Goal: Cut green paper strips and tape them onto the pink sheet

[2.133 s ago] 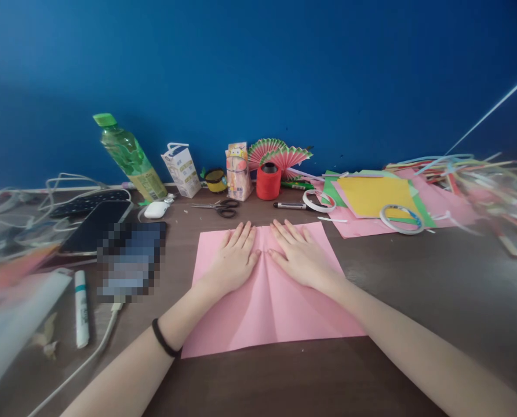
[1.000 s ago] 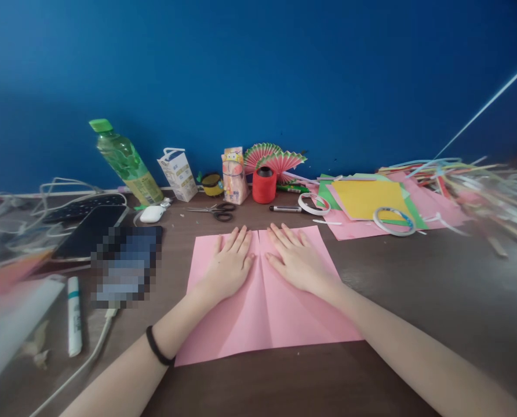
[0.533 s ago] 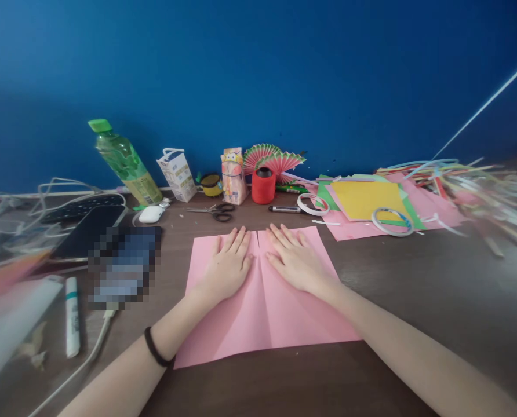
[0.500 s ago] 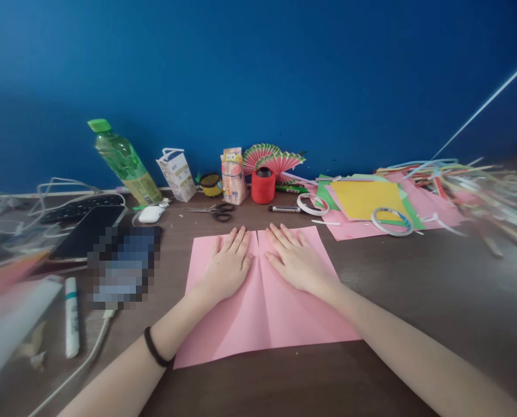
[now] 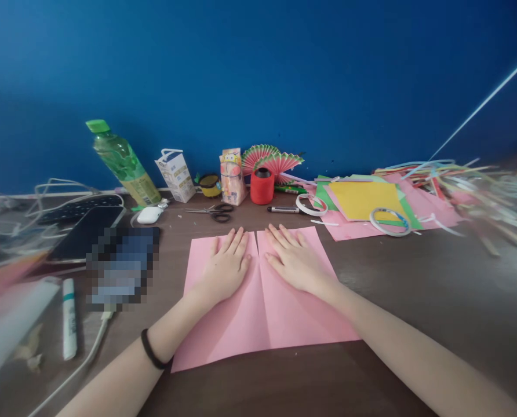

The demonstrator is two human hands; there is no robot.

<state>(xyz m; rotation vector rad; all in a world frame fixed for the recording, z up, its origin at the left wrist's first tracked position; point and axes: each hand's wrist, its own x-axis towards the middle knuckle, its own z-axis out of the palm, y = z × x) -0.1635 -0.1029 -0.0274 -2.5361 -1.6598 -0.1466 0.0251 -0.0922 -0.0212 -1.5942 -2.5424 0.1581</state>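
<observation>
So a blue wall point(image 5: 258, 69) filled the whole back of the view, with a dark brown table point(image 5: 423, 313) running up to it. Biggest thing in play was the pink sheet point(image 5: 293, 327), lying on the table right in front of the person, with a crease down its middle between the two hands. The left hand point(image 5: 227, 265) was pressed flat on the left half, fingers stretched out toward the far edge, gripping nothing. The right hand point(image 5: 294, 259) did pretty much the same on the right half, palm down, also not holding anything; the thumbs pointed at the crease without touching each other. Off to the right sat a paper stack point(image 5: 365, 200), yellow on top, with a messy heap of strips point(image 5: 458, 174) past it, kinda blurry. Over on the left there was a phone point(image 5: 123, 266) with its screen pixelated, and a green bottle point(image 5: 123, 168) near the wall. Then came a white carton point(image 5: 177, 178), a folded fan point(image 5: 284, 164) behind a red spool point(image 5: 262, 189), black-handled scissors point(image 5: 220, 216) just beyond the sheet, and finally a marker point(image 5: 69, 318) near the phone.
</observation>
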